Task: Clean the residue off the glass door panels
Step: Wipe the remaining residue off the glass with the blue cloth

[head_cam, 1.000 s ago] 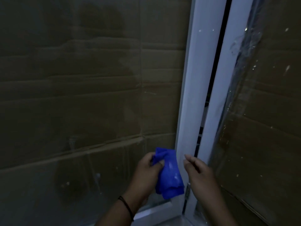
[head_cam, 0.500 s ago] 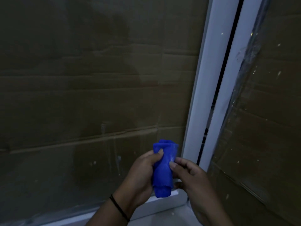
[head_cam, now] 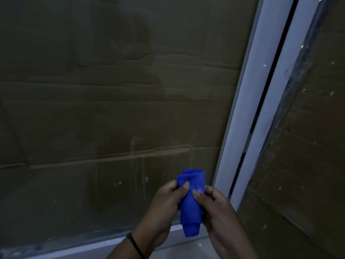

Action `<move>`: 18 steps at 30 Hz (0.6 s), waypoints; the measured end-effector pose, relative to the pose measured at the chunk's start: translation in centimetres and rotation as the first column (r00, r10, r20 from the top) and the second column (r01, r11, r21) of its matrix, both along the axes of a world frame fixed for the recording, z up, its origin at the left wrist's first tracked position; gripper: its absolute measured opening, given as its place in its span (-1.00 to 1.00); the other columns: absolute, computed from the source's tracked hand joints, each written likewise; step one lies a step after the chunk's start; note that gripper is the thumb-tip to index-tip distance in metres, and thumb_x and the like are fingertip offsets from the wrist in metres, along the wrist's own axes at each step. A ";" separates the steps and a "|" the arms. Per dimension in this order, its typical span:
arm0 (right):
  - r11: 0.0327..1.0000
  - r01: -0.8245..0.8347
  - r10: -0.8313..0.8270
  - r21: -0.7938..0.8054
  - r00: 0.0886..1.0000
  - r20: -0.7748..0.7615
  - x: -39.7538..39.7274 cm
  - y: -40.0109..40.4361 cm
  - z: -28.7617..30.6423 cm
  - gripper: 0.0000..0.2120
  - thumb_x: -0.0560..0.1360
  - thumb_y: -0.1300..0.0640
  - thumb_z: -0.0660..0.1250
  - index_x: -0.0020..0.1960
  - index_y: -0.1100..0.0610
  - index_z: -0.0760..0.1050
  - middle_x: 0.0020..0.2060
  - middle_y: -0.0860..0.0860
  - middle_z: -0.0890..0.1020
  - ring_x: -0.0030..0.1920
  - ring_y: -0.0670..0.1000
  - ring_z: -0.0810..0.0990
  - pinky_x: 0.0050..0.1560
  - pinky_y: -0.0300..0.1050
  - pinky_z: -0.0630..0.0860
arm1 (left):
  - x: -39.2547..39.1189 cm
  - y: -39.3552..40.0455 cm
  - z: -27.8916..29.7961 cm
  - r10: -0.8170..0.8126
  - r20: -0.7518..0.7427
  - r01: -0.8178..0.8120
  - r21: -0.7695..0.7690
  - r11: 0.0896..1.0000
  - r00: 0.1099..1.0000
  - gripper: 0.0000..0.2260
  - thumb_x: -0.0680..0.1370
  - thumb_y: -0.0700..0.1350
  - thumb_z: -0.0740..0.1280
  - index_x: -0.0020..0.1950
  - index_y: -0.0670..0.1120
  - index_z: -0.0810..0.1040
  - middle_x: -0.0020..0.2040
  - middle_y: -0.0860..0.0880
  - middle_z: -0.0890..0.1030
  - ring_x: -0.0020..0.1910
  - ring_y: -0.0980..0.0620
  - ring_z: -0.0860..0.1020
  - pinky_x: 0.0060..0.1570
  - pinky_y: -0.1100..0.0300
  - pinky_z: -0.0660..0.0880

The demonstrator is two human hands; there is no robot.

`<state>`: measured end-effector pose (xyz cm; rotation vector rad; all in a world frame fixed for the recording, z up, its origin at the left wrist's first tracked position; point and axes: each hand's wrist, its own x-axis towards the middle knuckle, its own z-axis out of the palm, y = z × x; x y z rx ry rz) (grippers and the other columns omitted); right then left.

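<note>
Holding a folded blue cloth upright between both hands, you face the glass door panels. Your left hand curls round its left side, your right hand pinches its right side. The cloth sits near the bottom edge of the left glass panel, beside the white frame. The right glass panel shows pale specks.
</note>
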<state>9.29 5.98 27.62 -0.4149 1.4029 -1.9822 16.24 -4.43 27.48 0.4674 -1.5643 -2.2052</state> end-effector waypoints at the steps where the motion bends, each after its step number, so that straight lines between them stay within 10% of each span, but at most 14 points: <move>1: 1.000 -0.009 0.009 -0.013 1.000 0.026 0.1 -0.1 0.1 -0.61 0.29 0.17 0.40 0.10 0.25 0.52 -0.09 0.19 0.69 -0.14 0.12 0.68 -0.21 -0.07 0.59 | 0.0 -0.3 -0.1 0.015 -0.004 -0.015 -0.010 1.000 1.000 -0.83 0.58 -0.15 0.27 0.10 -0.11 0.62 -0.02 -0.13 0.69 -0.07 -0.03 0.64 -0.12 0.18 0.57; 10: 0.997 -0.011 0.017 0.080 0.997 -0.078 -0.5 -0.7 0.3 -0.68 0.32 0.13 0.43 0.05 0.19 0.57 -0.09 0.14 0.69 -0.08 0.16 0.68 -0.02 0.10 0.60 | 0.9 -3.0 0.3 0.024 0.014 -0.025 0.073 0.997 1.000 -0.82 0.56 -0.11 0.30 0.14 -0.11 0.55 0.02 -0.10 0.68 -0.02 -0.10 0.66 -0.07 0.01 0.60; 15: 0.863 0.445 -0.248 0.238 0.784 -0.569 0.4 -1.6 -0.1 -0.84 0.41 0.02 0.43 -0.03 -0.08 0.51 -0.11 -0.06 0.62 -0.12 -0.09 0.60 -0.14 -0.20 0.55 | 1.7 -2.6 0.9 0.145 0.017 -0.144 -0.079 0.987 0.989 -0.89 0.52 -0.17 0.37 0.03 -0.11 0.56 -0.07 -0.09 0.69 -0.08 -0.05 0.66 -0.11 0.07 0.58; 18: 0.915 0.335 -0.173 0.223 0.828 -0.534 2.0 -1.9 0.4 -0.70 0.29 -0.29 0.31 -0.11 -0.14 0.58 -0.19 -0.11 0.66 -0.18 -0.20 0.61 -0.20 -0.32 0.53 | 2.0 -1.6 0.9 0.138 0.003 -0.136 -0.154 0.979 0.990 -0.92 0.52 -0.16 0.37 0.00 -0.05 0.60 -0.09 0.01 0.69 -0.12 0.09 0.65 -0.18 0.24 0.52</move>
